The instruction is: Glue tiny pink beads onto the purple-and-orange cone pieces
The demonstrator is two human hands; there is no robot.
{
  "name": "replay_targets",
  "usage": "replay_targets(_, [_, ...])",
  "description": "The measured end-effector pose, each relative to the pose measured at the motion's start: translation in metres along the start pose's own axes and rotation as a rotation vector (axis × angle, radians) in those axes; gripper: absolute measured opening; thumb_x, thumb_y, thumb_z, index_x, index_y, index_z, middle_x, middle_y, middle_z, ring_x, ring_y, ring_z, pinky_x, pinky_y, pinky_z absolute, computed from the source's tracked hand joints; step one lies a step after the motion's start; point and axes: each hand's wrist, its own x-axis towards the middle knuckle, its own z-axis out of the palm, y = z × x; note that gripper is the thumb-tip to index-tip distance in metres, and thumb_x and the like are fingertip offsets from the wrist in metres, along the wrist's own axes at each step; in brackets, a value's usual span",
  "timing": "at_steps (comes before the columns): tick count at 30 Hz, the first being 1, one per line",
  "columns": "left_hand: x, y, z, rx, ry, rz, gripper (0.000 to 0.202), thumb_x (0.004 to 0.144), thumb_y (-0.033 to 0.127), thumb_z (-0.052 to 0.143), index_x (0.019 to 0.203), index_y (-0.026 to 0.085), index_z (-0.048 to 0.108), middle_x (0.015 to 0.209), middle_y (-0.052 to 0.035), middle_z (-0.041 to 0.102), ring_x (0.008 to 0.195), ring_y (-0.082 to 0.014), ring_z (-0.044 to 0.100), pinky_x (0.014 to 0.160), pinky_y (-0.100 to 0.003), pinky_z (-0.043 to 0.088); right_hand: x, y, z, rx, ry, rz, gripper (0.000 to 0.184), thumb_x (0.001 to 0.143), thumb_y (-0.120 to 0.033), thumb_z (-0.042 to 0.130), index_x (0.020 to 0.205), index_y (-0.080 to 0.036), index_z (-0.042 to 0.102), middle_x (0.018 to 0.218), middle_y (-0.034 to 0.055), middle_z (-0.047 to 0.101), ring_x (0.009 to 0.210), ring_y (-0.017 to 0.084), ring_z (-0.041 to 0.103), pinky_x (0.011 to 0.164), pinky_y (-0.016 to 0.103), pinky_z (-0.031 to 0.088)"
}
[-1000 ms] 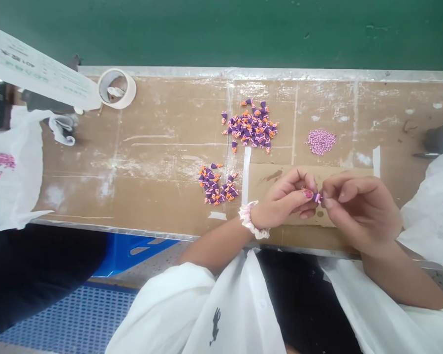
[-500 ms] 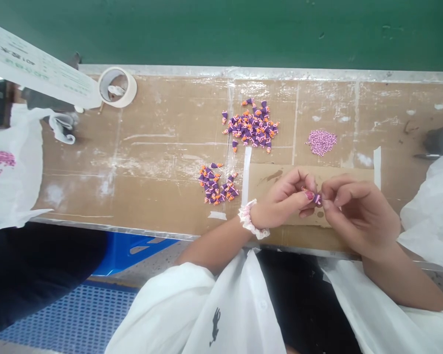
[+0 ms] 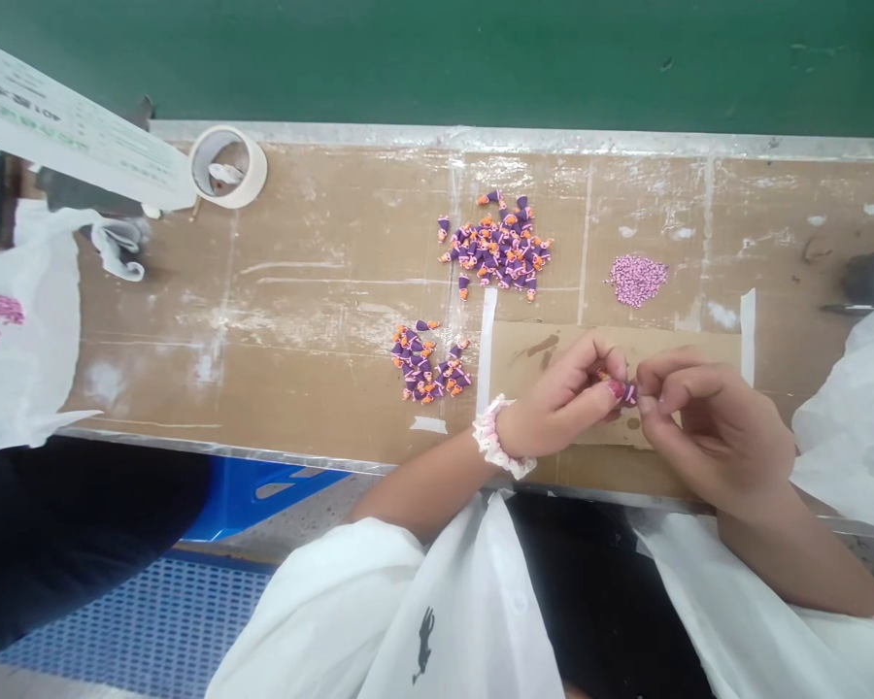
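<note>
My left hand (image 3: 564, 398), with a white and pink scrunchie (image 3: 496, 437) at its wrist, pinches a small purple figurine (image 3: 629, 394) with orange and pink parts between thumb and fingers. Thumb and forefinger of my right hand (image 3: 721, 422) are pressed together at the figurine's right end. What sits between those right fingertips is too small to make out. Under both hands lies a cardboard sheet (image 3: 670, 340) taped to the table. Beyond it is a heap of tiny pink pieces (image 3: 638, 281).
A large pile of similar figurines (image 3: 496, 248) lies at the back, a smaller pile (image 3: 426, 364) nearer. Far left are a tape roll (image 3: 252, 180), a white box (image 3: 80, 126) and a plastic bag (image 3: 44, 359). Another white bag (image 3: 852, 427) lies right. A person's dark-clothed leg (image 3: 80, 534) shows lower left.
Both hands keep their pinch at the figurine, with only slight finger movement. The view has shifted a little; the piles look the same.
</note>
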Motion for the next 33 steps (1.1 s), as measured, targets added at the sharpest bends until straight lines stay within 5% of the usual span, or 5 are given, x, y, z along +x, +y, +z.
replay_targets(18, [0.002,0.002,-0.001,0.061,-0.001,0.034,0.025,0.093,0.040,0.057,0.088,0.020,0.043,0.076,0.0038,0.046,0.059,-0.0047,0.043,0.056,-0.020,0.039,0.001,0.010,0.001,0.080,-0.010,0.004,0.024,0.081,0.000,0.059,0.085,-0.024,0.054,0.084,0.0008,0.060,0.075,0.014,0.061,0.064,0.026,0.052])
replay_targets(22, [0.015,0.010,-0.010,0.087,0.184,0.035,0.026,0.089,0.041,0.062,0.090,0.021,0.045,0.073,0.0047,0.049,0.056,-0.0052,0.047,0.052,-0.019,0.042,0.013,0.027,-0.003,0.116,0.194,0.067,0.018,0.083,-0.011,0.062,0.094,-0.025,0.058,0.091,0.0029,0.063,0.079,0.017,0.064,0.065,0.031,0.055])
replay_targets(24, [0.024,0.015,-0.024,0.134,0.339,0.072,0.023,0.088,0.036,0.064,0.091,0.021,0.047,0.076,0.0031,0.054,0.060,-0.0065,0.054,0.055,-0.019,0.046,0.019,0.045,-0.009,-0.090,0.296,0.084,0.014,0.083,-0.013,0.061,0.092,-0.024,0.060,0.090,0.0037,0.063,0.078,0.018,0.063,0.067,0.034,0.054])
replay_targets(27, [0.034,0.021,-0.045,0.203,0.492,0.133,0.022,0.086,0.030,0.065,0.100,0.022,0.049,0.103,-0.0037,0.065,0.082,-0.0110,0.065,0.068,-0.023,0.054,0.024,0.071,-0.017,-0.476,0.194,0.144,0.014,0.082,-0.012,0.058,0.090,-0.022,0.064,0.089,0.0045,0.065,0.069,0.017,0.060,0.068,0.035,0.054])
replay_targets(33, [0.027,0.028,-0.054,0.301,0.526,0.168,0.039,0.084,0.034,0.065,0.118,0.027,0.048,0.120,-0.0067,0.066,0.095,-0.0162,0.069,0.077,-0.028,0.056,0.024,0.092,-0.018,-0.559,0.110,0.191,0.016,0.085,-0.015,0.056,0.092,-0.022,0.069,0.093,0.0058,0.070,0.069,0.018,0.063,0.067,0.036,0.054])
